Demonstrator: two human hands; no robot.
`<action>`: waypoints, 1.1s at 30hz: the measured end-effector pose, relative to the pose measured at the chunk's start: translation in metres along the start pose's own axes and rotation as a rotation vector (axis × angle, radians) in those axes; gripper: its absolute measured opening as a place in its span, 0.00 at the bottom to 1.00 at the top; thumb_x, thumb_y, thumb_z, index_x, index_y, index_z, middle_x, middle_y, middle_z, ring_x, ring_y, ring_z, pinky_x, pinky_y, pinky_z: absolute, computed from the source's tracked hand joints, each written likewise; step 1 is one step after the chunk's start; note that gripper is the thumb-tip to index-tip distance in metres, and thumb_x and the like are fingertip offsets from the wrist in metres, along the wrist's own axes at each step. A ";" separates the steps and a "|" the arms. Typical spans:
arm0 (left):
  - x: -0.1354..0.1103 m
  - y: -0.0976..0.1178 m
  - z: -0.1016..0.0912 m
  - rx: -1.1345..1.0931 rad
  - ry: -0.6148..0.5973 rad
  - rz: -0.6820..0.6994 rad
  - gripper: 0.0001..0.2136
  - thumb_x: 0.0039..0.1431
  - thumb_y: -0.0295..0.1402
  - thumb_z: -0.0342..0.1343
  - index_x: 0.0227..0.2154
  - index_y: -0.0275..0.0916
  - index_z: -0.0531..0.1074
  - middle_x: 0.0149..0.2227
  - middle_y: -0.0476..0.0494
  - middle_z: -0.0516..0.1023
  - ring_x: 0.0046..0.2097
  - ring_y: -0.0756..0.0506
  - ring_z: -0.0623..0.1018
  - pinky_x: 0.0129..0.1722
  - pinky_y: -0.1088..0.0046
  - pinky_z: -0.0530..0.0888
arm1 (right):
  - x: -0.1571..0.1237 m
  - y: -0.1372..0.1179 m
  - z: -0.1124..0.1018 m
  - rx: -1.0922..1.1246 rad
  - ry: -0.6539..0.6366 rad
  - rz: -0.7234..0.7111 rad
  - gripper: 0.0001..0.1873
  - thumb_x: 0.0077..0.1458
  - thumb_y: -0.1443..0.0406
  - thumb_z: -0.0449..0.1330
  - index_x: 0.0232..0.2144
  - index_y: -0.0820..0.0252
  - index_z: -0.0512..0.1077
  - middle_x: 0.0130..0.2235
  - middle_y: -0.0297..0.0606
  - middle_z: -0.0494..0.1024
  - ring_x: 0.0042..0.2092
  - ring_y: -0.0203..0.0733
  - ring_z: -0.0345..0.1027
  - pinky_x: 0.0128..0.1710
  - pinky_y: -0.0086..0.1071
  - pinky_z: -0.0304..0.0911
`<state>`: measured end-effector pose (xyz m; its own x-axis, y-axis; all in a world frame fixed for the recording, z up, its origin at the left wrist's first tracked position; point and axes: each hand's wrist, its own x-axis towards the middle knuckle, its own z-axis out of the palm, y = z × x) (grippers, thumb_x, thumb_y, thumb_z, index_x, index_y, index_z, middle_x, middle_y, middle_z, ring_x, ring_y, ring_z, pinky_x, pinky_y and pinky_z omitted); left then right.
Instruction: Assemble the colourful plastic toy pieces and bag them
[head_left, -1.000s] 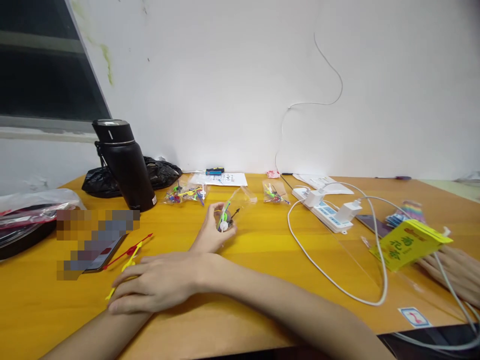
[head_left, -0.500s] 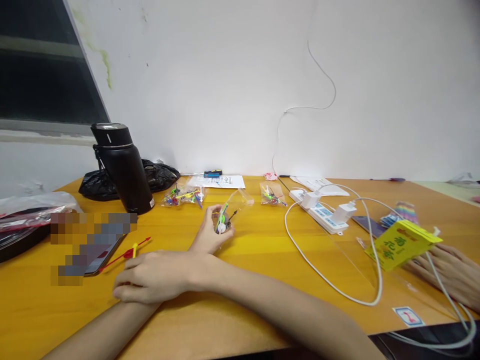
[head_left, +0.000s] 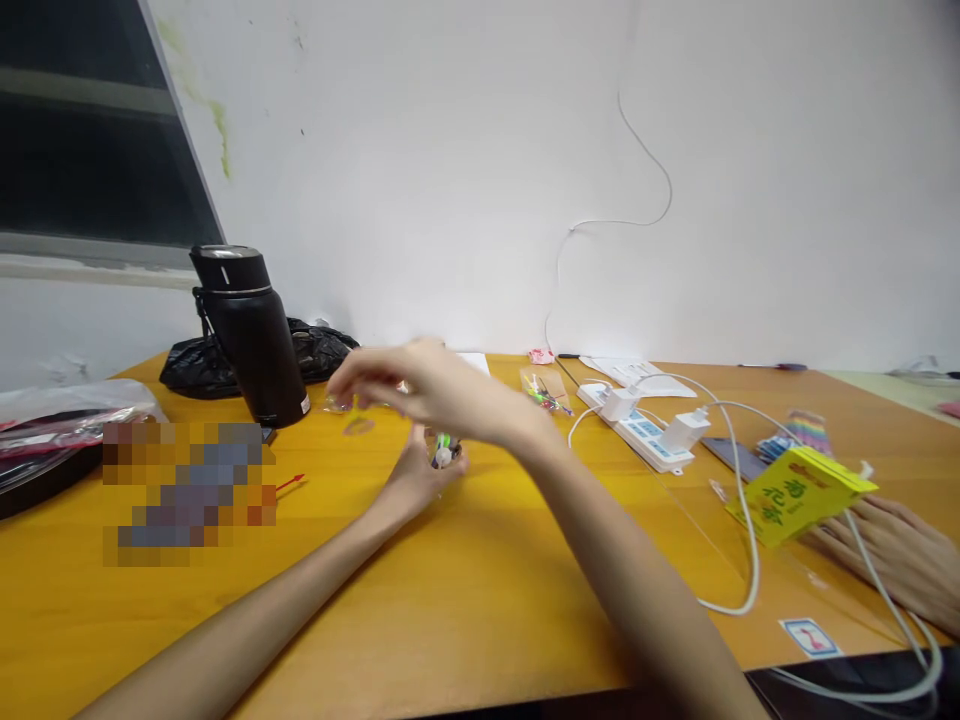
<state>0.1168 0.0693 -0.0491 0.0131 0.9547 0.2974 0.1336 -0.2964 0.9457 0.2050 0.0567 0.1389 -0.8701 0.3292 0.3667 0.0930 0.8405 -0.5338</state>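
My left hand (head_left: 420, 478) rests low over the table, fingers wrapped round a clear plastic bag of small parts (head_left: 444, 455), with green and white pieces showing. The bag's upper part is hidden behind my right arm. My right hand (head_left: 427, 385) is raised above and beyond the left, fingers bent down and blurred. A small yellow plastic piece (head_left: 356, 403) shows at its fingertips. Behind that hand, another bag of coloured parts is mostly covered. To the left, a red arrow-tipped stick (head_left: 291, 486) lies beside a phone hidden by blurring blocks.
A black flask (head_left: 255, 345) stands at the left before a black plastic bag (head_left: 184, 368). Another parts bag (head_left: 546, 390) lies near the wall. A white power strip (head_left: 637, 430) with looping cables is at the right, near a yellow packet (head_left: 799, 490) and another person's hand (head_left: 892, 550).
My right hand has lifted off my left forearm and moved up and to the right, with the yellow piece at its fingertips. My left hand has stayed on the clear bag.
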 end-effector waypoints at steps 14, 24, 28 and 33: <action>-0.002 0.001 -0.007 -0.074 -0.046 -0.028 0.30 0.50 0.36 0.67 0.55 0.42 0.61 0.45 0.43 0.76 0.44 0.45 0.78 0.51 0.63 0.72 | -0.074 0.013 -0.095 -0.133 0.304 0.359 0.11 0.56 0.59 0.64 0.37 0.59 0.77 0.38 0.41 0.82 0.42 0.44 0.77 0.45 0.40 0.72; -0.002 0.009 -0.007 -0.095 -0.065 -0.031 0.31 0.52 0.36 0.66 0.55 0.43 0.58 0.47 0.43 0.75 0.46 0.45 0.78 0.53 0.63 0.71 | -0.057 0.037 -0.077 0.009 -0.075 0.400 0.05 0.57 0.67 0.60 0.37 0.61 0.75 0.37 0.38 0.82 0.40 0.39 0.76 0.41 0.33 0.69; -0.002 0.008 -0.007 -0.056 -0.043 0.009 0.29 0.52 0.35 0.66 0.55 0.45 0.60 0.54 0.41 0.72 0.54 0.42 0.75 0.58 0.61 0.67 | -0.054 0.040 -0.072 -0.020 -0.177 0.405 0.09 0.57 0.68 0.59 0.40 0.60 0.77 0.40 0.40 0.82 0.41 0.39 0.75 0.40 0.32 0.68; -0.001 0.003 -0.007 -0.048 -0.046 0.008 0.30 0.51 0.33 0.66 0.55 0.45 0.60 0.52 0.40 0.72 0.58 0.40 0.73 0.59 0.57 0.66 | -0.054 0.032 -0.073 -0.200 -0.034 0.408 0.09 0.59 0.66 0.58 0.39 0.60 0.78 0.41 0.40 0.82 0.40 0.39 0.74 0.38 0.31 0.65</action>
<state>0.1103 0.0670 -0.0455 0.0596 0.9521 0.2999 0.0853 -0.3042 0.9488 0.2900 0.0976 0.1573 -0.7577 0.6396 0.1301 0.5205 0.7124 -0.4708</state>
